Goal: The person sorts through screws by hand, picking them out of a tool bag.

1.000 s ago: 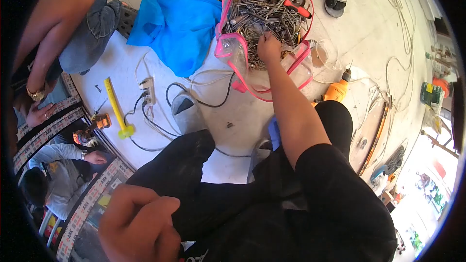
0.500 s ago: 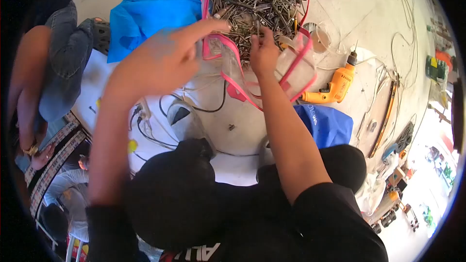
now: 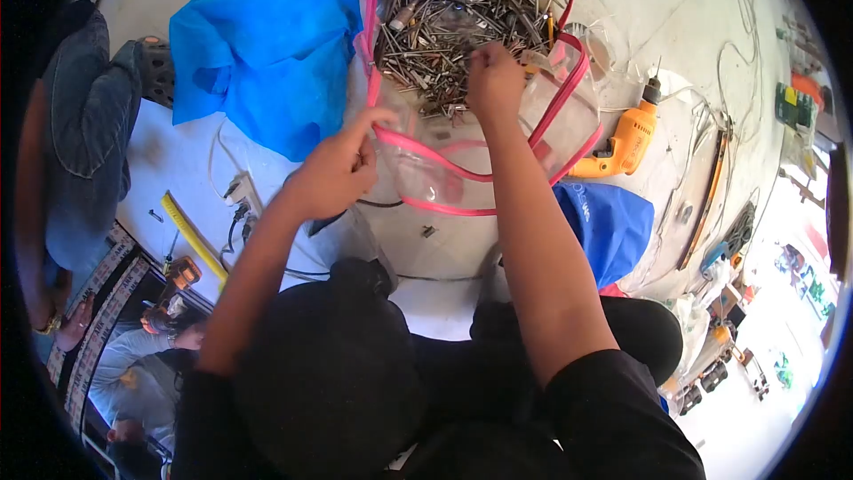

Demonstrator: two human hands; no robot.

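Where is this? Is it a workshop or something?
Most likely a work site or workshop. The left hand holds open a clear pink-trimmed bag heaped with nails and screws, which the right hand picks through; an orange power drill and a plugged-in power strip lie on the bare floor.

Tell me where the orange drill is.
In the head view the orange drill lies on the floor to the right of the pink-trimmed bag, above the smaller blue bag.

We are wearing a black short-sleeved shirt (image 3: 622, 418), its sleeves ending above the elbows and leaving both forearms bare, and black trousers (image 3: 329, 364) covering both knees. Our left hand (image 3: 333, 173) and right hand (image 3: 493, 80) are going uncovered.
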